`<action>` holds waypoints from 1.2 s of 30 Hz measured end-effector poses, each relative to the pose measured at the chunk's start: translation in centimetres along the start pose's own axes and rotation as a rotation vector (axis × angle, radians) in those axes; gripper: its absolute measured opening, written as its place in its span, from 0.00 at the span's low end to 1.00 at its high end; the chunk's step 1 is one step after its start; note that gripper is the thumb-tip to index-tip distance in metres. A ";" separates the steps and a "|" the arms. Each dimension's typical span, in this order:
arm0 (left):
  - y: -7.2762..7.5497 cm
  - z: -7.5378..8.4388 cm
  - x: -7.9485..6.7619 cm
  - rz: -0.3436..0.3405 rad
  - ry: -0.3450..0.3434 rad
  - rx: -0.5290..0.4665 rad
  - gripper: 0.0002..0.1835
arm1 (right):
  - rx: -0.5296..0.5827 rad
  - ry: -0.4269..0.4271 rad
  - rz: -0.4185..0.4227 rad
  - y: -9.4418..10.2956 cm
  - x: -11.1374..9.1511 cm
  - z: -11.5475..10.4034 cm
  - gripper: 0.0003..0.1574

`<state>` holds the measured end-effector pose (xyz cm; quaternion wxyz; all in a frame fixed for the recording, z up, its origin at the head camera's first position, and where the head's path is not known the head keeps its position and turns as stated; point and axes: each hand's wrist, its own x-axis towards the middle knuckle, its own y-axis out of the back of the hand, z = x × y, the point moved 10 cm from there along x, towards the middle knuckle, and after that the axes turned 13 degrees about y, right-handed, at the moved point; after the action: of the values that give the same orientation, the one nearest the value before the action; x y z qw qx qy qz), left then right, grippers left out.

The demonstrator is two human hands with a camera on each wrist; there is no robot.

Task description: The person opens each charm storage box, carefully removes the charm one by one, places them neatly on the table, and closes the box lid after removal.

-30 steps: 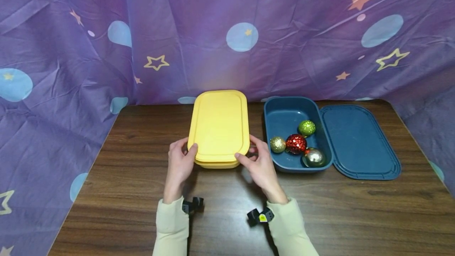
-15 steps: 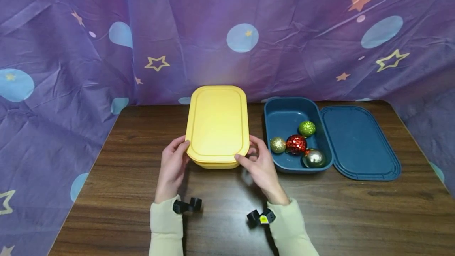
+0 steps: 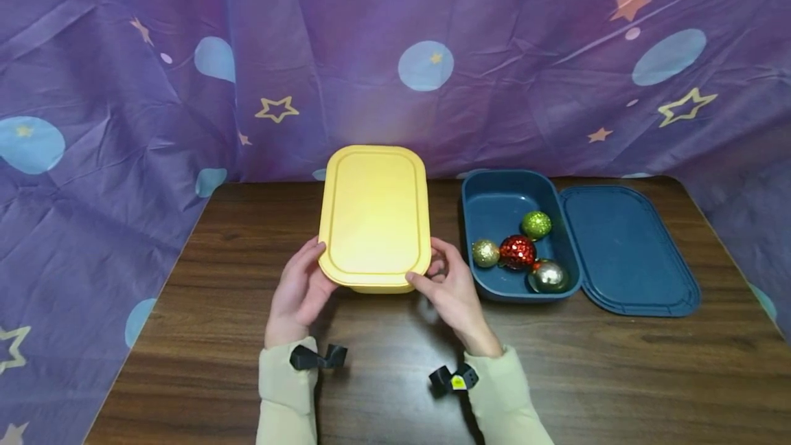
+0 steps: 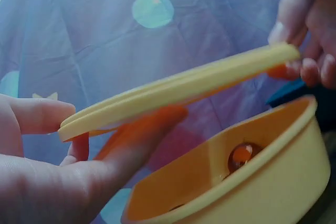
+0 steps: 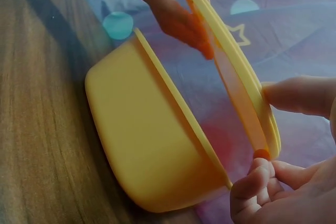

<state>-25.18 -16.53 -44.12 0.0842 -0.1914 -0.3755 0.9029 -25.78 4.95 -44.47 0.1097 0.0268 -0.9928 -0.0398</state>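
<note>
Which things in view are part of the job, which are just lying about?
Job in hand:
left hand
right hand
yellow lid, held by both
yellow container below
shiny ball inside it

Apparently just lying about:
blue container
four baubles inside it
blue lid

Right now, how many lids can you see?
2: the yellow lid, held tilted above the open yellow box, and the blue lid, lying beside the blue box.

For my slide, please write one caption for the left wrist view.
Left hand and right hand hold a tilted yellow lid above an open yellow box with a shiny round object inside.
</note>
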 end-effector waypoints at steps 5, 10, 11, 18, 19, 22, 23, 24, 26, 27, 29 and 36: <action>-0.2 0.0 0.0 -0.051 0.010 -0.049 0.19 | -0.003 0.001 -0.002 -0.1 0.0 0.1 0.44; -0.3 0.1 0.0 -0.080 -0.004 -0.053 0.19 | -0.014 0.020 -0.005 0.0 0.0 0.1 0.44; -0.3 0.1 0.0 -0.082 -0.006 -0.051 0.19 | -0.017 0.023 -0.006 0.0 0.1 0.1 0.44; 0.1 0.4 -0.1 -0.064 -0.024 -0.040 0.16 | -0.029 0.021 -0.009 -0.1 0.1 0.3 0.41; 0.2 0.5 -0.2 -0.058 -0.026 -0.044 0.15 | -0.038 0.020 -0.010 -0.1 0.1 0.3 0.39; 0.5 0.7 -0.3 -0.050 -0.033 -0.054 0.15 | -0.065 0.013 -0.004 0.0 0.2 0.5 0.35; 0.6 0.8 -0.4 -0.049 -0.034 -0.057 0.15 | -0.074 0.017 0.000 0.1 0.2 0.5 0.33; 0.7 0.8 -0.5 -0.048 -0.036 -0.061 0.15 | -0.082 0.020 0.005 0.2 0.2 0.5 0.32; 0.8 1.0 -0.6 -0.055 -0.040 -0.070 0.15 | -0.083 0.029 0.019 0.4 0.2 0.5 0.31; 0.9 1.1 -0.7 -0.059 -0.042 -0.075 0.15 | -0.083 0.032 0.023 0.5 0.2 0.5 0.31; 1.0 1.3 -0.9 -0.073 -0.048 -0.086 0.15 | -0.085 0.034 0.031 0.6 0.2 0.7 0.31; 1.3 2.3 -1.8 -0.125 -0.084 -0.115 0.17 | -0.120 -0.034 0.042 0.4 0.0 1.9 0.36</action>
<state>-24.47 -19.41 -43.06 0.1136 -0.1341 -0.4411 0.8801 -26.23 5.52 -46.33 0.0951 -0.0015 -0.9907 -0.0976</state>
